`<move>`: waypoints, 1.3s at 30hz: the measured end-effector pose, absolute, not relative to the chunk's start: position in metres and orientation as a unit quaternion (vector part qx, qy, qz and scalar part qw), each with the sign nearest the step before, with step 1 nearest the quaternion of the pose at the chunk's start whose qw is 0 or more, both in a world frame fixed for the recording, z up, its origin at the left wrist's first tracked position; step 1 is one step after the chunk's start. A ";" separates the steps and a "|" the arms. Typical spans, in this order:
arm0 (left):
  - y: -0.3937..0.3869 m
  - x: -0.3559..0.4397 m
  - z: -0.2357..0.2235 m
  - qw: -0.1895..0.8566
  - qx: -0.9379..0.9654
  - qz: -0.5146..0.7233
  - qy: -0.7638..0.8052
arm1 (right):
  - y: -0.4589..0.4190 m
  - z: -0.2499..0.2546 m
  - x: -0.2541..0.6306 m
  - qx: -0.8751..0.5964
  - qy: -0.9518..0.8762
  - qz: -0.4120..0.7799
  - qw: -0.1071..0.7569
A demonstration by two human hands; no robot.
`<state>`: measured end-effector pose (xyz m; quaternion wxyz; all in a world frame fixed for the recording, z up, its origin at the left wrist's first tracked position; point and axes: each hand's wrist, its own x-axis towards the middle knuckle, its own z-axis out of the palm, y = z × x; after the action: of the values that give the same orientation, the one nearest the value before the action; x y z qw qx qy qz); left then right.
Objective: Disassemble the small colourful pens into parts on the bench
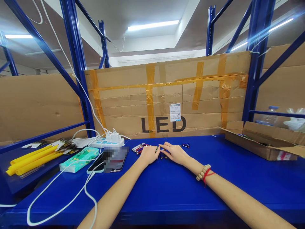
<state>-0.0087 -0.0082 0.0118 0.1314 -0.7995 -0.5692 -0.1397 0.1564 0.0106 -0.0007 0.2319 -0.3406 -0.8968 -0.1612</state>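
Observation:
Both my hands rest on the blue table (pixel 166 187) near its far side. My left hand (pixel 149 154) is curled, its fingertips pinched on a small thin object I cannot name. My right hand (pixel 174 153) meets it from the right, fingers closed in a pinch on the same small piece. A few tiny dark parts (pixel 163 157) lie on the table between and under the fingertips. Just left of my left hand lies a small bunch of pen-like items (pixel 139 148), red, silver and blue. My right wrist wears a bead bracelet and a red string (pixel 204 172).
A taped cardboard sheet marked LED (pixel 166 98) stands behind the table. A power strip with chargers (pixel 111 140), white cables, a phone (pixel 107 162), a tissue pack (pixel 79 159) and yellow tubes (pixel 30 159) lie left. An open cardboard box (pixel 262 141) sits right. Small blue parts (pixel 186 145) lie beyond my right hand.

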 end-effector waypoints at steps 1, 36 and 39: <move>-0.008 -0.009 0.012 0.132 -0.799 -0.139 -0.569 | 0.011 -0.001 0.157 -0.341 -0.897 -0.161 0.232; -0.008 -0.010 0.012 0.122 -0.803 -0.136 -0.567 | 0.010 0.001 0.157 -0.344 -0.898 -0.153 0.228; -0.009 -0.009 0.012 0.116 -0.801 -0.137 -0.571 | 0.009 0.002 0.156 -0.345 -0.898 -0.154 0.227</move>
<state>-0.0087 -0.0087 0.0125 0.1161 -0.8012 -0.5709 -0.1365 0.1564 0.0087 0.0019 0.2274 -0.3447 -0.8976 -0.1542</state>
